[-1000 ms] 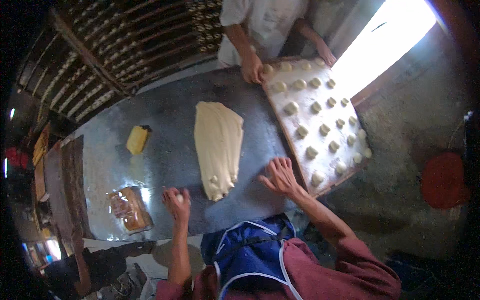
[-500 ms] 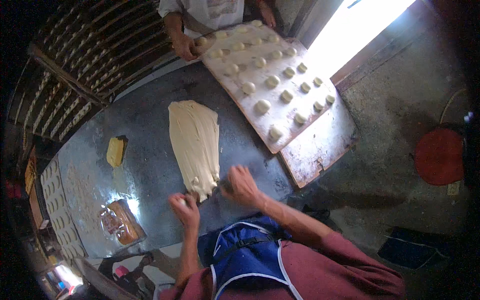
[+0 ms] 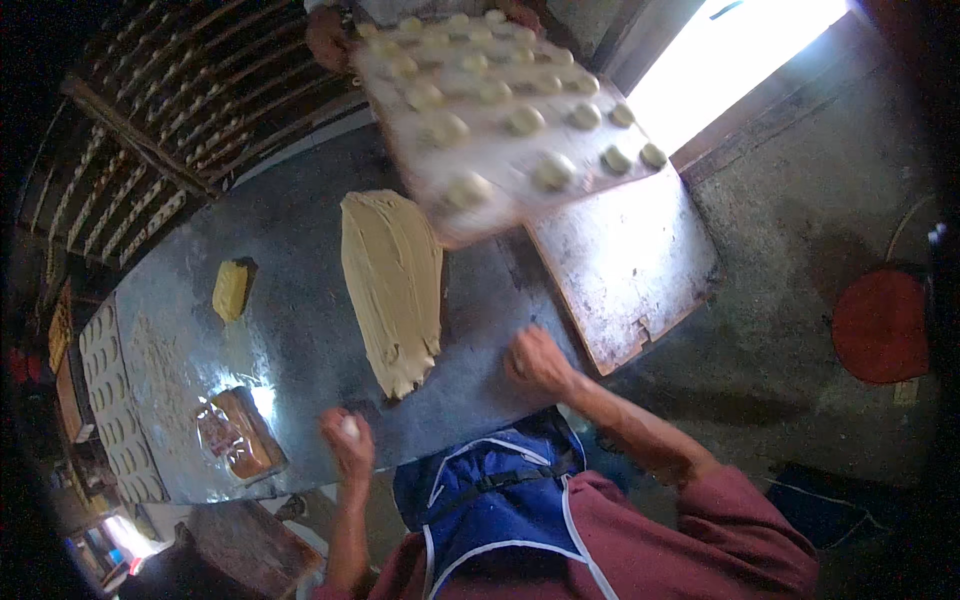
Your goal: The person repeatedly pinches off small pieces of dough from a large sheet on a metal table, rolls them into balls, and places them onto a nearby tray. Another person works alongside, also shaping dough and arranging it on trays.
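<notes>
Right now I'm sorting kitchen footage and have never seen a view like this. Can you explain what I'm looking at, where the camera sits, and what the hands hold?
The camera is worn on a person's head and looks down through a wide fisheye lens, so straight edges curve near the rim. The person wears a maroon top and a blue apron. Their left hand is closed around a small pale lump of dough. Their right hand is curled on the metal table; whether it holds anything is hidden. Between and beyond the hands lies a long slab of dough. Further left are a yellow block and a wrapped brown item. An empty wooden board sits on the right. Across the table, another person's hands carry a board of dough balls, which looks blurred.
</notes>
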The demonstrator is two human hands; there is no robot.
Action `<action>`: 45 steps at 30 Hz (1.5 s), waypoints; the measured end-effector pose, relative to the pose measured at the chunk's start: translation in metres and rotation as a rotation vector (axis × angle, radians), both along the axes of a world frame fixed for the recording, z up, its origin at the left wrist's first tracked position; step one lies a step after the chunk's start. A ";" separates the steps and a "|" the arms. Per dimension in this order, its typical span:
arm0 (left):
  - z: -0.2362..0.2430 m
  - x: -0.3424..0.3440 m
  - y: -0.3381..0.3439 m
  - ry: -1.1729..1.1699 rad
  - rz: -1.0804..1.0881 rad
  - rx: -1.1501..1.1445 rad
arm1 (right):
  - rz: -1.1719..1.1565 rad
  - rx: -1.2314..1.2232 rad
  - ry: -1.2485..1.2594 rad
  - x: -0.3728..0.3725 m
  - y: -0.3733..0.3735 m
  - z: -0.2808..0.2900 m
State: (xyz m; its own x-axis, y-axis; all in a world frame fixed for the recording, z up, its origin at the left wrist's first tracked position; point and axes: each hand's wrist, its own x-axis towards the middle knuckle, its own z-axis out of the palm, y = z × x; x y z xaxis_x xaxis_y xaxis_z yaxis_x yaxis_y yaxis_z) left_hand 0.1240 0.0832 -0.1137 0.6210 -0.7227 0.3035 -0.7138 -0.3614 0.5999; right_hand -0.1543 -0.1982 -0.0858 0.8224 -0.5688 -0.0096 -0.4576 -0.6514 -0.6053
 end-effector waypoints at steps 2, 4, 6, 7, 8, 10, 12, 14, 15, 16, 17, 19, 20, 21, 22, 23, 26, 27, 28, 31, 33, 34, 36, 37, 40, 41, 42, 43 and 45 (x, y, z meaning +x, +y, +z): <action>0.007 0.006 -0.030 0.034 0.251 0.075 | -0.216 -0.274 -0.200 0.035 -0.010 0.013; 0.005 -0.006 -0.027 0.071 0.143 0.103 | -0.119 -0.437 -0.153 0.025 0.035 -0.015; 0.023 -0.011 -0.006 -0.047 -0.100 0.154 | 0.003 0.026 -0.195 -0.008 0.042 -0.007; 0.050 -0.009 -0.011 -0.115 -0.191 0.212 | -0.020 -0.025 -0.122 -0.018 0.030 -0.005; 0.068 -0.003 -0.013 -0.065 -0.249 0.272 | -0.036 -0.071 -0.051 -0.024 0.016 -0.003; 0.093 0.022 -0.012 0.042 -0.365 0.406 | -0.051 -0.125 0.023 -0.031 0.015 0.013; 0.116 0.033 -0.025 0.134 -0.545 0.587 | -0.040 -0.173 -0.002 -0.018 0.016 0.054; 0.147 0.023 -0.063 0.217 -0.714 0.597 | 0.019 -0.119 -0.089 -0.035 0.018 0.053; 0.156 0.009 -0.088 0.146 -0.787 0.456 | 0.047 -0.078 -0.082 -0.042 0.018 0.044; 0.165 -0.013 -0.118 0.223 -0.799 0.381 | 0.072 -0.032 -0.068 -0.052 0.018 0.038; 0.171 -0.038 -0.150 0.300 -0.808 0.309 | 0.040 0.031 -0.067 -0.060 0.015 0.045; 0.172 -0.090 -0.221 0.313 -0.903 -0.030 | -0.178 0.120 -0.205 -0.073 0.008 0.087; 0.168 -0.116 -0.253 0.286 -0.912 -0.118 | -0.284 0.164 -0.277 -0.079 0.004 0.110; 0.158 -0.146 -0.287 0.270 -0.935 -0.215 | -0.412 -0.070 -0.358 -0.090 -0.005 0.132; 0.150 -0.171 -0.314 0.321 -0.963 -0.221 | -0.561 0.000 -0.547 -0.105 -0.002 0.134; 0.135 -0.192 -0.339 0.368 -0.988 -0.224 | -0.594 -0.142 -0.632 -0.116 -0.006 0.133; 0.077 -0.221 -0.379 0.278 -0.988 0.090 | -0.677 -0.287 -0.373 -0.138 -0.027 0.098; 0.079 -0.227 -0.376 0.191 -0.948 0.042 | -0.705 -0.285 -0.245 -0.145 -0.029 0.092; 0.089 -0.230 -0.371 0.103 -0.912 -0.008 | -0.732 -0.287 -0.112 -0.152 -0.031 0.088; 0.105 -0.231 -0.322 0.380 -0.764 -0.143 | -0.712 -0.244 -0.093 -0.149 -0.016 0.087; 0.118 -0.221 -0.274 0.526 -0.725 -0.211 | -0.730 0.488 -0.557 -0.121 -0.006 0.084; 0.121 -0.224 -0.260 0.525 -0.762 -0.264 | -0.690 0.879 -0.752 -0.098 -0.001 0.082; 0.120 -0.202 -0.239 0.337 -0.624 -0.172 | -0.412 1.424 -0.878 -0.047 0.000 0.065; 0.115 -0.193 -0.231 0.262 -0.560 -0.139 | -0.328 1.584 -0.842 -0.022 0.003 0.065; 0.092 -0.148 -0.204 0.146 -0.306 -0.107 | -0.129 1.788 -0.713 0.010 0.035 0.079; 0.079 -0.116 -0.183 0.148 -0.131 -0.121 | -0.066 1.816 -0.667 0.014 0.045 0.084; 0.072 -0.096 -0.161 0.129 0.062 -0.149 | 0.105 1.717 -0.545 0.013 0.044 0.094; 0.069 -0.078 -0.136 0.113 0.243 -0.177 | 0.260 1.605 -0.435 0.011 0.043 0.105; 0.079 -0.055 -0.091 0.187 0.362 -0.080 | 0.310 1.250 -0.262 0.015 0.050 0.107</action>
State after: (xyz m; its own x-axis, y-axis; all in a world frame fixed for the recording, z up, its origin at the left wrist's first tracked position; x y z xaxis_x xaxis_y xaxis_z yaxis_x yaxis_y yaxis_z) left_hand 0.0690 -0.0080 -0.0347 0.8804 -0.4263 0.2077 -0.4251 -0.5156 0.7440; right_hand -0.1388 -0.1482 0.0217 0.9744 -0.0811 -0.2099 -0.1687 0.3537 -0.9200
